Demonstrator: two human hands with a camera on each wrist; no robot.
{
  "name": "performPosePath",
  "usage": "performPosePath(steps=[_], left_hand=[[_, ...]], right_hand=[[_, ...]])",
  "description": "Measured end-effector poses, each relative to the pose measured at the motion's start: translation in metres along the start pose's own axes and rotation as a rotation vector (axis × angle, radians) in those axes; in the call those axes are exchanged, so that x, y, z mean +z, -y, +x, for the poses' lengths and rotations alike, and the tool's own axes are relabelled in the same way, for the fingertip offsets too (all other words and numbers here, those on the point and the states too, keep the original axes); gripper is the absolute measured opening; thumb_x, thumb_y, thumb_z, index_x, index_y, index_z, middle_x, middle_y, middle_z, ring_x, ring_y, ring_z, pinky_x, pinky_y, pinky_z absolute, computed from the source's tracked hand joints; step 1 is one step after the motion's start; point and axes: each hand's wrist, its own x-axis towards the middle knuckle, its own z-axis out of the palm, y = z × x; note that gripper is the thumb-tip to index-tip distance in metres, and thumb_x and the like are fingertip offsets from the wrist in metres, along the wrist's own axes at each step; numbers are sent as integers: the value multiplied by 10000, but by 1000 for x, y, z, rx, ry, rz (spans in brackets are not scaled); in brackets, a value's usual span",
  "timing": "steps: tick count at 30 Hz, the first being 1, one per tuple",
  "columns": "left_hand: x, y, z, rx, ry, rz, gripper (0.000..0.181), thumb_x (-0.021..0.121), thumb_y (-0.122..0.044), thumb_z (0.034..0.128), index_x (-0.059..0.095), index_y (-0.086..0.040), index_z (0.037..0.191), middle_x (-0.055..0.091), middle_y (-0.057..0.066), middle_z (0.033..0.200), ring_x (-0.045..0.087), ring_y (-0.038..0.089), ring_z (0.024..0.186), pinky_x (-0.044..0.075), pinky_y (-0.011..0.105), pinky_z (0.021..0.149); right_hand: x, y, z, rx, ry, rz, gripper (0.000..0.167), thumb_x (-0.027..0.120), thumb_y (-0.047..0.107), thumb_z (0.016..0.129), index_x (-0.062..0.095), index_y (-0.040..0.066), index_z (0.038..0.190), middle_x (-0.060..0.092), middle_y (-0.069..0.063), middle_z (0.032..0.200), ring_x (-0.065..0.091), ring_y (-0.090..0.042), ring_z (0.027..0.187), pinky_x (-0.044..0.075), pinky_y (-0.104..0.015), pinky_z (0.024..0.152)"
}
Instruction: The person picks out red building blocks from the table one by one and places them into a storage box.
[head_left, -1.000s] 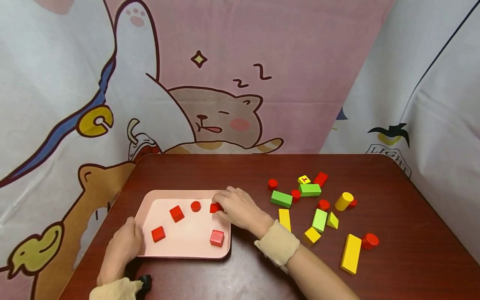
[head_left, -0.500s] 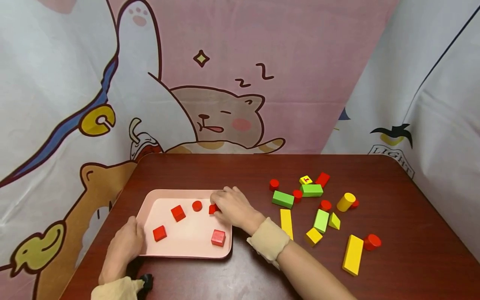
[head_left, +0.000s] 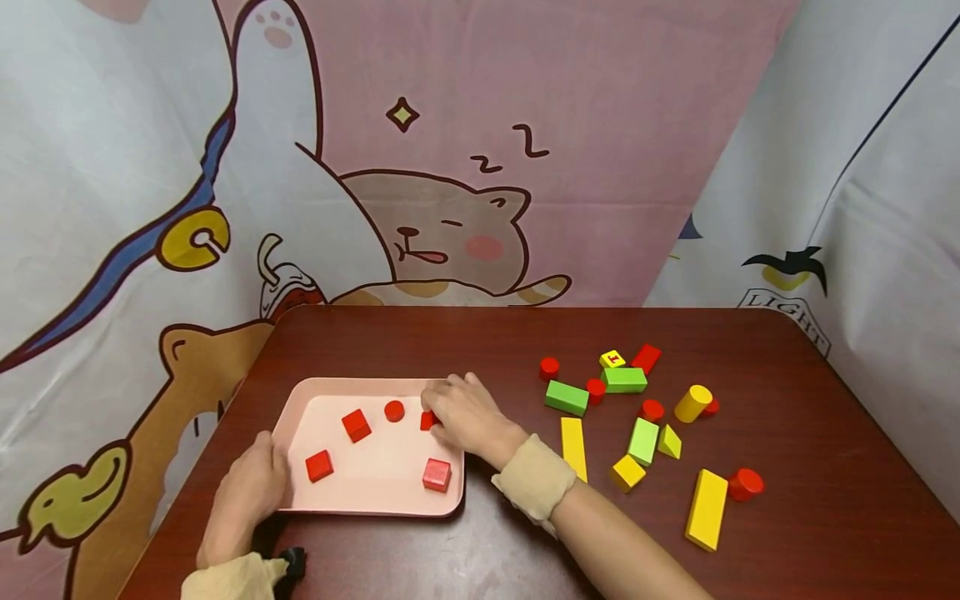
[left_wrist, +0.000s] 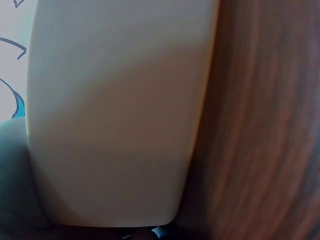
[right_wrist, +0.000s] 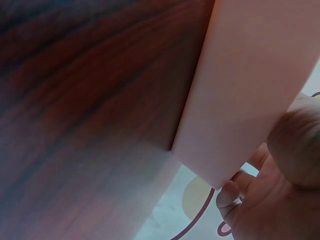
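Observation:
A pink tray (head_left: 375, 492) lies on the left part of the table. My left hand (head_left: 251, 483) grips its left rim; the thumb is hidden. Over the tray's back right corner, my right hand (head_left: 468, 417) pinches a red block (head_left: 427, 420), which the fingers partly cover. Inside the tray are a red cube (head_left: 319, 466), another red block (head_left: 356, 425), a red cylinder (head_left: 393, 411) and a paler red block (head_left: 437, 475). The left wrist view shows the tray's wall (left_wrist: 120, 125) close up; in the right wrist view, the fingers curl beside the tray's wall (right_wrist: 240, 100).
Right of the tray, loose blocks are spread over the brown table (head_left: 825, 467). Among them are green blocks (head_left: 566, 398), a long yellow block (head_left: 706, 510), a yellow cylinder (head_left: 692, 404) and red cylinders (head_left: 746, 484). A cartoon cloth (head_left: 600, 125) hangs behind the table.
My right hand has shifted slightly left with the red block at its fingers. The left hand stays on the tray's rim. The whole view has moved a little.

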Motion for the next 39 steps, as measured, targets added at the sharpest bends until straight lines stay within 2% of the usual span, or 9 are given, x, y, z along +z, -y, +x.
performPosePath(steps=[9,17,20,25,33,39], left_hand=[[1,1,0,-2,6,-10,208,324,-163,1013,405,29,1022,519,233,860,541,364,736,403,505,648],[0,-1,-1,1,1,-9,212,325,-167,1014,409,28,1022,527,237,873,552,378,753,405,514,653],[0,-1,-2,-8,1,-9,213,331,-170,1015,408,28,1028,527,234,875,546,373,750,404,507,653],[0,-1,-2,-8,9,-8,214,334,-169,1015,402,32,1036,525,235,873,537,367,743,402,502,654],[0,1,-1,10,1,-4,218,327,-168,1016,405,36,1021,534,262,882,563,415,772,408,532,659],[0,1,0,18,-11,0,224,325,-169,1010,408,39,1013,538,305,917,562,490,825,406,565,673]], right_hand=[[1,-2,-1,-5,4,5,171,781,261,803,638,224,889,622,106,887,529,-146,845,308,-309,704],[-4,-3,-6,-19,-1,-13,182,756,293,824,662,222,962,636,56,1066,507,-155,917,313,-321,748],[-7,-4,-9,-16,-26,-2,160,739,273,831,670,224,966,627,53,1097,501,-160,940,313,-334,770],[-15,-4,-18,-6,-89,23,162,737,260,831,686,221,979,614,63,1040,494,-158,923,316,-341,784],[-27,-6,-39,-14,-179,46,194,746,251,830,671,214,1005,612,62,1016,492,-152,912,312,-348,787],[-37,-14,-59,16,-232,46,179,745,246,837,667,210,993,622,68,992,495,-151,901,311,-357,769]])
